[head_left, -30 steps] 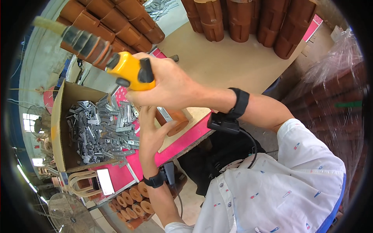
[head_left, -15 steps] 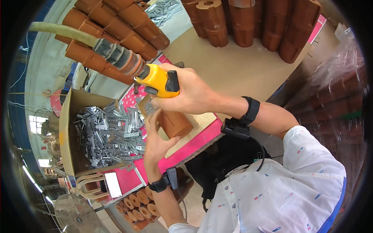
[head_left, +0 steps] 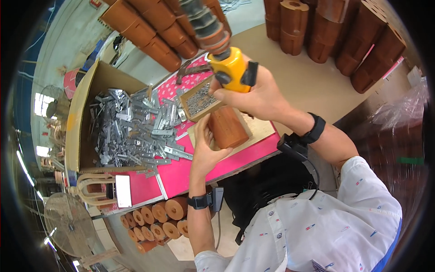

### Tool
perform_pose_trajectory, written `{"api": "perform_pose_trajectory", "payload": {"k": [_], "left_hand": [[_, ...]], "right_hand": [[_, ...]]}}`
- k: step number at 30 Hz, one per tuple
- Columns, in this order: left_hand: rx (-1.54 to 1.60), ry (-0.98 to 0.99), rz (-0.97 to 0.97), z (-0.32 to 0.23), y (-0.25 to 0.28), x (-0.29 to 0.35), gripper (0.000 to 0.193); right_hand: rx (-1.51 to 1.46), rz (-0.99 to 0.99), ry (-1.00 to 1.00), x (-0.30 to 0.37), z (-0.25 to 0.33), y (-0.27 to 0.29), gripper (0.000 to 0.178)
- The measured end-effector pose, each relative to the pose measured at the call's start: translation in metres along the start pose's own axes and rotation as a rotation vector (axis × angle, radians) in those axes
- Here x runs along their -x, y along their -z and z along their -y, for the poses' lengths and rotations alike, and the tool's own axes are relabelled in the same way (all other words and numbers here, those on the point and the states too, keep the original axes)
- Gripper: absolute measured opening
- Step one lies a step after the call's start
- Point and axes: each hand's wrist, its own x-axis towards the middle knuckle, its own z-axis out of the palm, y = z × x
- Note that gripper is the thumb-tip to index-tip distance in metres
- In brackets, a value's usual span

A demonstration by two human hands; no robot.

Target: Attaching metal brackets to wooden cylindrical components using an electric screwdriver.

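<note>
My right hand (head_left: 263, 88) is wrapped round a yellow and black power screwdriver (head_left: 232, 68) with a dark ribbed end. Its working tip is hidden behind my hand. Below it, a reddish-brown rounded wooden block (head_left: 229, 129) lies on a pale board (head_left: 260, 131). My left hand (head_left: 205, 147) steadies the block, thumb along the near edge and fingers against its left side. Beside the block's far left end stands a shallow wooden tray (head_left: 212, 109) full of small screws (head_left: 199, 99). A hammer (head_left: 194, 70) rests just beyond the tray.
At left, a cardboard box (head_left: 77, 131) spills metal hinge-like strips (head_left: 136, 127) over the pink tabletop (head_left: 181, 179). A white phone-like slab (head_left: 123, 191) stands at the near left corner. Brown wooden cylinders (head_left: 294, 29) stand along the back; more (head_left: 176, 208) lie stacked below the table.
The view has shifted, so the scene sits differently in the picture. The screwdriver's ribbed end has swung from pointing left to pointing up and away. The tray and hammer show more fully.
</note>
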Motion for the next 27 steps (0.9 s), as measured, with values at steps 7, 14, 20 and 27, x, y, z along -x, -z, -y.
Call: {"api": "perform_pose_trajectory", "payload": {"k": [7, 14, 20, 27], "left_hand": [[-0.228, 0.033, -0.021, -0.024, 0.009, 0.005, 0.102], [-1.136, 0.359, -0.408, -0.02, 0.062, 0.034, 0.056], [-1.164, 0.495, -0.505, 0.0, 0.059, 0.038, 0.051], [-0.719, 0.473, -0.565, 0.01, 0.08, 0.052, 0.05]], "right_hand": [[-0.037, 0.015, -0.046, -0.001, -0.002, -0.003, 0.037], [-0.021, 0.035, 0.02, -0.002, -0.005, 0.003, 0.031], [-0.111, 0.032, -0.047, 0.0, -0.002, 0.0, 0.041], [-0.045, -0.01, -0.018, 0.0, -0.001, 0.003, 0.038]]}}
